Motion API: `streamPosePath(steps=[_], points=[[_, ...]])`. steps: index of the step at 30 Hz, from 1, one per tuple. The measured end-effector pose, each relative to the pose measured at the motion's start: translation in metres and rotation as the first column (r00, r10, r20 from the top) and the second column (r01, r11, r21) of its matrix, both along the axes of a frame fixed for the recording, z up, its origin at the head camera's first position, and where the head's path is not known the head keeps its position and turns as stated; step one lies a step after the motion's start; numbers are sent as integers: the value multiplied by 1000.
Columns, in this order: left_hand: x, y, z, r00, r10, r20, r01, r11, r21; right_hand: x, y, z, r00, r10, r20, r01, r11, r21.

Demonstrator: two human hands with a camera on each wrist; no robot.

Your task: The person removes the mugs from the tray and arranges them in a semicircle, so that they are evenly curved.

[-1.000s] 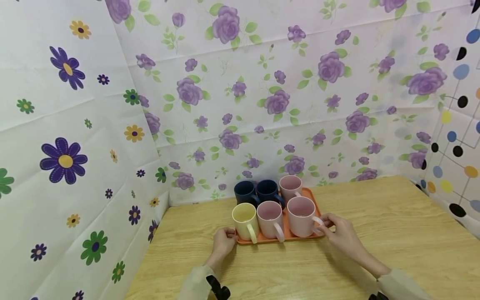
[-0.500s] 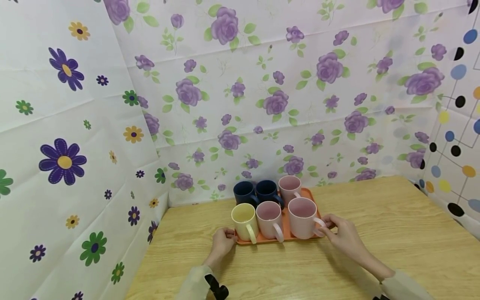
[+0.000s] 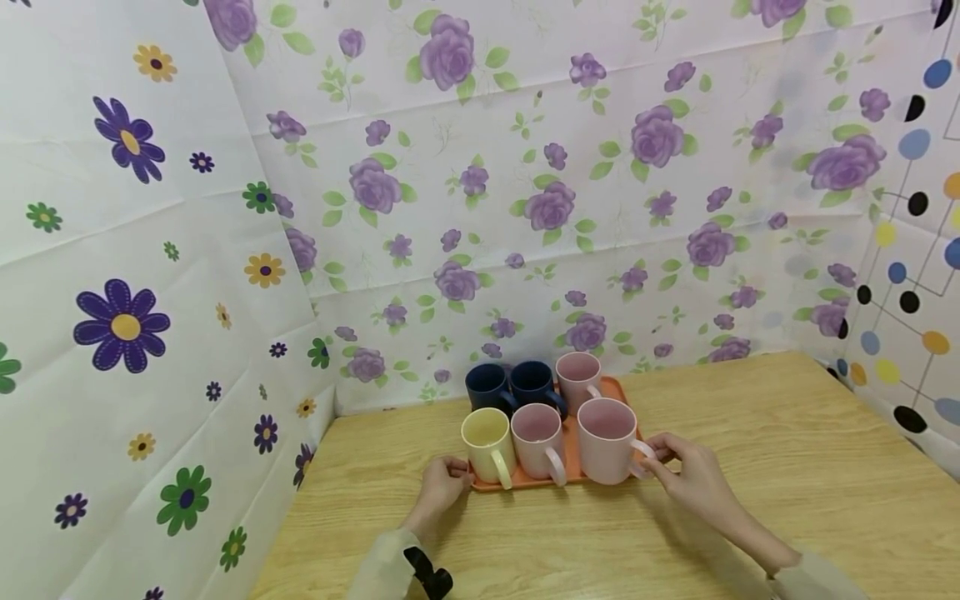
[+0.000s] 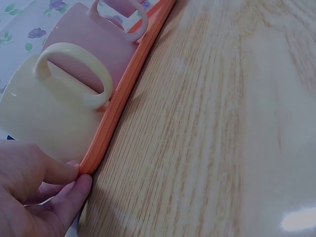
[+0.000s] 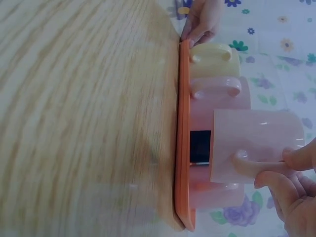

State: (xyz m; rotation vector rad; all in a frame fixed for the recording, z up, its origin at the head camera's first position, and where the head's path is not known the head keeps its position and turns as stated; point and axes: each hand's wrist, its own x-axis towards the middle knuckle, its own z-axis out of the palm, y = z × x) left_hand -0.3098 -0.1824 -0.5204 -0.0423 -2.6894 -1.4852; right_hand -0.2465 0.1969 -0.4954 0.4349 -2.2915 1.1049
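Note:
My right hand [image 3: 697, 479] pinches the handle of a pink mug [image 3: 604, 446] between thumb and fingers. In the right wrist view a gap shows between this mug's base [image 5: 219, 148] and the orange tray [image 5: 183, 113], so it hangs above the tray. My left hand [image 3: 441, 487] pinches the tray's near left corner, thumb on top and fingers below, as the left wrist view shows. On the tray's front row stand a yellow mug [image 3: 487, 450] and another pink mug [image 3: 537, 450], handles facing me.
Behind them on the tray stand two navy mugs [image 3: 487, 386] and a third pink mug [image 3: 577, 377]. The tray lies on a wooden table [image 3: 750, 417], close to a flower-patterned back cloth [image 3: 480, 208]. Patterned cloths also hang at left and right.
The pink mug in my right hand has risen slightly and come a little nearer to me. My left hand stays at the tray corner, and the other mugs keep their places.

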Motion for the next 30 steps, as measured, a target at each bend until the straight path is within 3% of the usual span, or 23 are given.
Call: streamPosePath(steps=[12, 30], points=[[0, -1, 1, 999, -14, 29, 13, 998, 64, 8, 2, 6, 999, 15, 29, -14, 1000, -12], [-3, -3, -1, 999, -14, 39, 13, 999, 35, 31, -6, 25, 990, 122, 75, -117, 991, -66]])
